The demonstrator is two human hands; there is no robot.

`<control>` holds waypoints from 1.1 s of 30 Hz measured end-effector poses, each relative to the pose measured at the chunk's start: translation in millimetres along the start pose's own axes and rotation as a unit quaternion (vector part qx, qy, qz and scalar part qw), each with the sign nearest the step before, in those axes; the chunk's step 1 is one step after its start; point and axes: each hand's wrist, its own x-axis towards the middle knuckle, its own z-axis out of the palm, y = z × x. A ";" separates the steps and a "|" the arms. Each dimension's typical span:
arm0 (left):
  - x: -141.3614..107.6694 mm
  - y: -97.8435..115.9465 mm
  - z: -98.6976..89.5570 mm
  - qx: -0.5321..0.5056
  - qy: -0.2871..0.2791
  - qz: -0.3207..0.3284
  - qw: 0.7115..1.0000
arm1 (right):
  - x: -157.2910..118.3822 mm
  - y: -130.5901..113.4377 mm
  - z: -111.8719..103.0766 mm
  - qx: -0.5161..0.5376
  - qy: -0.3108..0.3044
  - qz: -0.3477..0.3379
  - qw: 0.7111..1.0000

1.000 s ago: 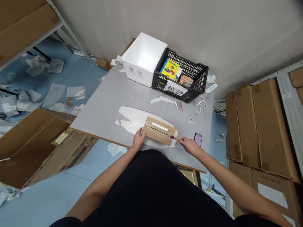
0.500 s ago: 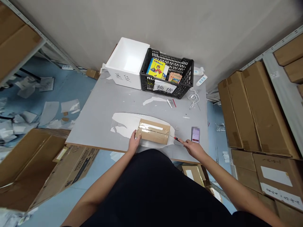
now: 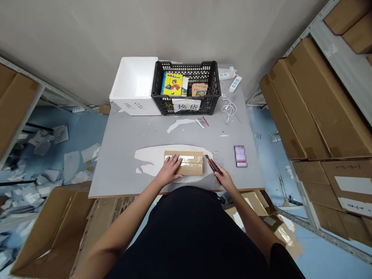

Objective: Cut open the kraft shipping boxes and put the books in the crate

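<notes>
Brown cardboard parcel [image 3: 192, 169] lies shut on a white patch [image 3: 149, 157] near the front edge of the grey tabletop [image 3: 122, 155], with clear packing tape [image 3: 188, 158] across its top. No slit or lifted flap shows from this view, so the parcel looks unopened, and its contents remain out of sight. The left hand [image 3: 171, 169] rests open and flat on the parcel's near left side, fingers spread. The right hand [image 3: 223, 180] is closed around a red-and-black utility knife [image 3: 213, 166], whose tip sits just beside the parcel's right end, not touching it. Further back stand a black plastic crate [image 3: 186, 64] holding a yellow picture book [image 3: 172, 84] and a white foam box [image 3: 132, 79]. A blurred phone [image 3: 240, 156] lies right of the knife.
</notes>
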 end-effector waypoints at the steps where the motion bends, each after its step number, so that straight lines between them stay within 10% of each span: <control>1: 5.4 0.3 -1.0 0.012 -0.015 0.010 1.000 | 1.1 1.9 5.0 0.022 -0.001 0.001 1.000; 17: 31.7 -9.3 8.4 0.241 0.026 0.025 0.970 | -6.7 -1.6 6.5 0.129 -0.034 0.007 0.991; 33: 32.8 -3.8 10.3 0.251 0.033 0.001 0.967 | -14.2 -5.5 -13.7 0.005 -0.075 0.042 0.996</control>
